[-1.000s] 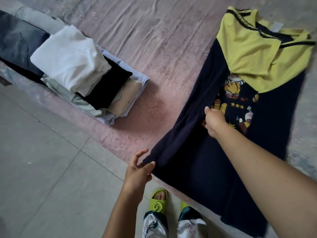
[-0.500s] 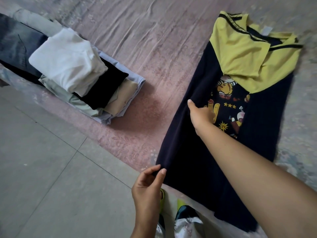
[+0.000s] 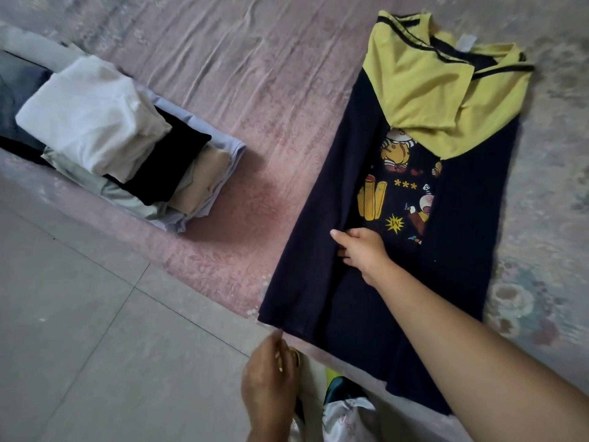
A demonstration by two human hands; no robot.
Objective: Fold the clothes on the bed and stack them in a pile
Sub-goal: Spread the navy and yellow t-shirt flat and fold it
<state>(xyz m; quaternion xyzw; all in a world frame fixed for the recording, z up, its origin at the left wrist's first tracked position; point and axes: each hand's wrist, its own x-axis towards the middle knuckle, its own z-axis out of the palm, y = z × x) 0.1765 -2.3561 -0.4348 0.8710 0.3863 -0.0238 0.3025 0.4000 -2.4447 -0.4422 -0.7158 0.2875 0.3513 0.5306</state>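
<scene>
A navy t-shirt [image 3: 471,237] with yellow shoulders and a cartoon print lies flat on the pink bed sheet [image 3: 255,90]. Its hem hangs at the bed's near edge and its left side is folded inward over the front. My right hand [image 3: 360,250] grips the inner edge of that fold, thumb on top, just below the print. At the hem's left corner, the fingertips of my left hand [image 3: 271,384] only touch the cloth, the hand itself below the bed edge. A pile of folded clothes [image 3: 92,122], white on top of black, beige and light blue, sits at the left.
Dark grey clothing [image 3: 16,90] lies at the far left beside the pile. Grey floor tiles [image 3: 95,346] fill the lower left. My feet in yellow-green slippers [image 3: 331,378] stand at the bed edge. Bare sheet separates the pile from the t-shirt.
The t-shirt's left side has been folded further inward and laid flat. My left hand moved right along the hem and let go of its pinch; my right hand slid down the fold.
</scene>
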